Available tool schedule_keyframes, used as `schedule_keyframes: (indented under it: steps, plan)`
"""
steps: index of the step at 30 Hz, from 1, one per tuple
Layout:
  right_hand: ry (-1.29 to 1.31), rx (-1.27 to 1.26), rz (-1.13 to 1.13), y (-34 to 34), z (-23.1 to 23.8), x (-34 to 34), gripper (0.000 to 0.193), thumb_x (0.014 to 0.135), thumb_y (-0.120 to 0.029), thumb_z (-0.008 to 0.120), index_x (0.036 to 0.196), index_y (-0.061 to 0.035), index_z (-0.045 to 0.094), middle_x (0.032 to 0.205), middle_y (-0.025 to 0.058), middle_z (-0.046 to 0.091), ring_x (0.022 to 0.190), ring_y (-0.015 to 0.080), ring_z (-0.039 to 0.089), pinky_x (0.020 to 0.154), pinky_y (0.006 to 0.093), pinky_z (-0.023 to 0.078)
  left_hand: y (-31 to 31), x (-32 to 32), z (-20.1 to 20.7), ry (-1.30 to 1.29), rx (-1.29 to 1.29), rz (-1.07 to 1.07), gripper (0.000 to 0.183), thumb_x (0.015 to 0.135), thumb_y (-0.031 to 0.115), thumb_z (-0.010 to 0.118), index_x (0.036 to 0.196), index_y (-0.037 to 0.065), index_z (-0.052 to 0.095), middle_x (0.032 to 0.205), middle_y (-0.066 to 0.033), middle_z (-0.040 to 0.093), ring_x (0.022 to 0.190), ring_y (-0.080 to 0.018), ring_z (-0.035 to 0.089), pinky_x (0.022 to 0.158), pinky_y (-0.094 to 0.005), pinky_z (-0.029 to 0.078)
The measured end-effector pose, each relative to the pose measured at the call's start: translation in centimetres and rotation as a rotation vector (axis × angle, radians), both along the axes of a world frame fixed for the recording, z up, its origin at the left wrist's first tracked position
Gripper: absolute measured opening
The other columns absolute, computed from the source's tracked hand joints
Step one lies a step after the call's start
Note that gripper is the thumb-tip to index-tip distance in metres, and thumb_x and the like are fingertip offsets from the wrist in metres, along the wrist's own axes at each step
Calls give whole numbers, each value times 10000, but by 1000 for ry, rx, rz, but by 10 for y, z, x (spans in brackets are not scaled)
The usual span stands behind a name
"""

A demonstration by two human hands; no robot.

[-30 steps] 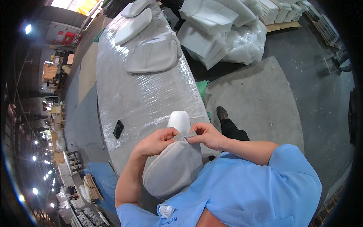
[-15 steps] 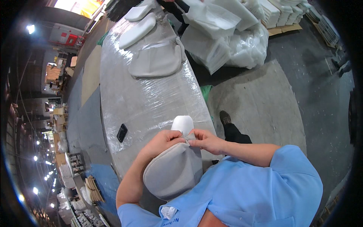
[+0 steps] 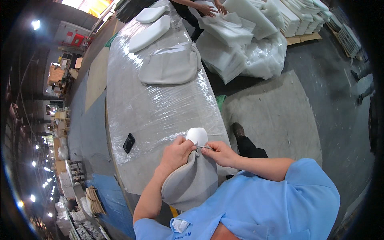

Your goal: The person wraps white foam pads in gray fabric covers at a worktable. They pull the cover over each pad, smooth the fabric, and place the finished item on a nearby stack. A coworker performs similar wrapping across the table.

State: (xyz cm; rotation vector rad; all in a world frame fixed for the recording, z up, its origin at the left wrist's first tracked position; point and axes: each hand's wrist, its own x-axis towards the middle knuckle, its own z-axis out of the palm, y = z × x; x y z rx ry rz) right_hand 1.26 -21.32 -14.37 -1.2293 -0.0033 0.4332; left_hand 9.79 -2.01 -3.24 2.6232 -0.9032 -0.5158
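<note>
A grey fabric cover (image 3: 191,182) is drawn over a white padded piece (image 3: 197,136), whose rounded end sticks out past the cover's edge. The covered piece stands between my body and the table's near end. My left hand (image 3: 178,153) is closed on the cover's edge on the left side of the white end. On the right side, my right hand (image 3: 219,153) pinches the same edge between thumb and fingers. The fabric is bunched between the two hands.
The table (image 3: 168,106) is wrapped in clear film. On it lie a black phone (image 3: 129,143), a grey covered cushion (image 3: 170,68) and white pads (image 3: 149,33). Beyond its right side a co-worker's hands (image 3: 207,10) touch white foam sheets (image 3: 230,30). A large plastic bag (image 3: 264,54) stands there.
My hands and the covered piece have shifted slightly right, and the cover has tilted more upright. The co-worker's hands have come into view over the foam sheets.
</note>
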Motion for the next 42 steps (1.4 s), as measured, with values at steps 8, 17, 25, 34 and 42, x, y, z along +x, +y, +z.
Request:
schedule_keyframes:
  steps: [8, 17, 25, 34, 42]
  plan:
    - [-490, -455, -187, 1, 5, 21, 217, 1057, -222, 605, 1032, -17, 670, 1534, 243, 433, 1386, 386, 475, 1158, 419, 379, 7, 19, -22, 59, -334, 33, 123, 959, 140, 737, 1031, 49, 700, 1133, -132, 637, 870, -297, 693, 756, -403, 556]
    - [-320, -264, -91, -1, 2, 50, 260, 1081, -202, 552, 1224, -29, 684, 1460, 173, 577, 1257, 315, 611, 1049, 394, 484, 1, 37, -32, 132, -329, 137, 104, 973, 135, 707, 1021, 44, 693, 1015, -135, 629, 886, -315, 665, 781, -401, 541]
    - [-284, -376, -194, 2, -7, 66, 295, 1082, -237, 563, 1197, -3, 702, 1151, 143, 706, 992, 259, 684, 897, 342, 529, -6, 47, -51, 46, -360, 121, 121, 976, 138, 701, 985, 19, 682, 975, -122, 639, 861, -298, 652, 753, -386, 527]
    - [-46, -405, -236, 9, -27, 84, 342, 1054, -308, 612, 1034, 17, 719, 907, 135, 697, 839, 212, 664, 777, 363, 521, 9, 82, -99, 545, -343, 361, 282, 1011, 301, 671, 1015, 22, 708, 936, -122, 679, 890, -236, 656, 806, -373, 512]
    - [-39, -368, -315, 25, -54, 103, 386, 1031, -356, 636, 949, 13, 714, 826, 130, 687, 781, 183, 640, 716, 362, 505, 22, 118, -130, 759, -237, 283, 261, 1038, 291, 660, 1009, 34, 694, 903, 11, 655, 862, -95, 585, 761, -295, 503]
